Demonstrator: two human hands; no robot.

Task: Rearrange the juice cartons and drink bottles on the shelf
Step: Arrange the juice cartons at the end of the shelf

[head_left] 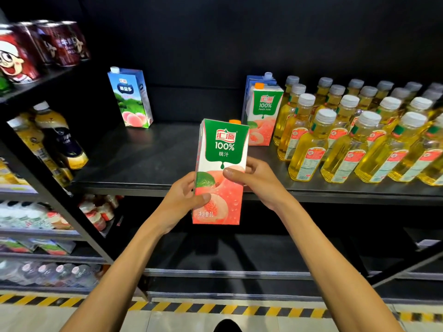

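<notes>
We held the peach carton (220, 168) upright before the shelf (155, 152) edge, not on it; left hand (184, 200) gripped its lower left side, right hand (249, 180) its right edge. Judged step: carrying to place. Next: set it beside the matching carton (263, 116), clear of the yellow bottles (347, 140). The blue carton (260, 79) behind was mostly hidden.

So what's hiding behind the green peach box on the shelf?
A blue carton with a grey cap. Only its top and left edge show; the peach box covers the rest.
</notes>
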